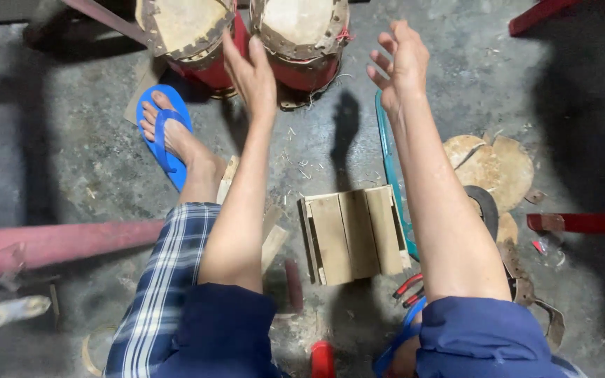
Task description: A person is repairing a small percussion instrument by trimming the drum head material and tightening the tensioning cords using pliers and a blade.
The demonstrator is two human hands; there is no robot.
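My left hand (252, 68) is stretched out in front of me, fingers spread, holding nothing. It hovers just before two small red drums with pale skin heads, the left drum (187, 31) and the right drum (301, 28), which stand on the concrete floor. My right hand (402, 61) is raised to the right of the drums, fingers loosely apart and empty. Neither hand touches a drum.
A small wooden slat stool (355, 234) sits between my knees. My left foot wears a blue flip-flop (166, 133). Round hide offcuts (491, 164) lie at the right, red-handled pliers (409, 288) by my right leg, and a pink pipe (57, 241) at the left.
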